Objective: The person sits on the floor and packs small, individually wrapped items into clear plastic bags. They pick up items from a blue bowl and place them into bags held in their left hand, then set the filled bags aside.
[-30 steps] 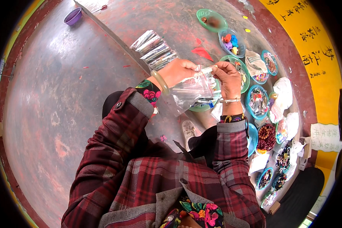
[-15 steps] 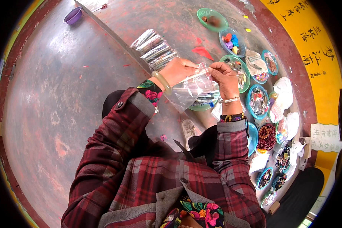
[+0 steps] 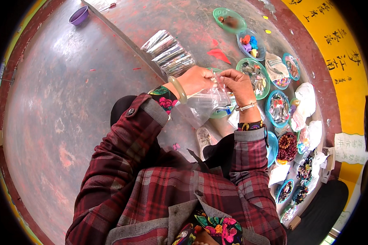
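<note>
A clear plastic zip bag [image 3: 202,105] hangs between my hands, its top edge up at my fingertips. My left hand [image 3: 194,80], with a pale bangle on the wrist, is closed on one side of the bag's top. My right hand [image 3: 239,85], wearing a thin silver bangle, pinches the top's other side. Whether the bag holds anything is unclear. Beneath it, partly hidden, a green basin [image 3: 221,113] holds pens or similar slim items. Beyond my left hand, a row of several clear packets [image 3: 168,52] lies on the floor.
Along my right stand several basins: a green one [image 3: 267,87] with small packets, a blue one [image 3: 269,119], one with colourful bundles [image 3: 254,53]. Dark red beads [image 3: 287,148] sit nearer me. A red scrap [image 3: 219,56] lies ahead; a purple basin [image 3: 78,16] stands far left.
My hands have come closer together at the bag's top. The left hand has shifted slightly right and down, and the bag now hangs more bunched than stretched.
</note>
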Demonstrator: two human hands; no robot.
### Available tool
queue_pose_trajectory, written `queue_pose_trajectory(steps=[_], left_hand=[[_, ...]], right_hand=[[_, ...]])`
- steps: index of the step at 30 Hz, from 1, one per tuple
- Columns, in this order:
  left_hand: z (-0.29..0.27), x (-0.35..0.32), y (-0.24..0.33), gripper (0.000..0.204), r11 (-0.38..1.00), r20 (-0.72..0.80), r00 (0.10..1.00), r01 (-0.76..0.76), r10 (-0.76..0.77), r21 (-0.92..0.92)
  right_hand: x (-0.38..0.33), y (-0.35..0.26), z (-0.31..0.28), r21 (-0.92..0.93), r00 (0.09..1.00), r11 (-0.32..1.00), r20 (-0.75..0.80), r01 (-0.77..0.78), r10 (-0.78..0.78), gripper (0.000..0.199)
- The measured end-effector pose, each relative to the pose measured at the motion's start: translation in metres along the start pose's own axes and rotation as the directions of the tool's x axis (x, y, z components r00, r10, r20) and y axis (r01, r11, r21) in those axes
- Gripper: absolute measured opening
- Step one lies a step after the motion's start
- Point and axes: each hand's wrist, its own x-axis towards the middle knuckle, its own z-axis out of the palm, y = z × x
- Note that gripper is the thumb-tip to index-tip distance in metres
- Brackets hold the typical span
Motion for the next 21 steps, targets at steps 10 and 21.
queue_pose_trajectory(steps=[10, 21], left_hand=[[-0.006, -0.001, 0.014, 0.016, 0.899, -0.174, 0.983, -0.126, 0.057, -0.420], [-0.007, -0.009, 0.030, 0.019, 0.938, -0.190, 0.979, -0.136, 0.078, -0.317]], right_hand=[[-0.001, 0.001, -0.016, 0.265, 0.987, 0.951, -0.025, 0.160, -0.160, 0.072], [-0.004, -0.003, 0.009, 0.236, 0.867, 0.871, -0.376, 0.431, -0.327, 0.009]])
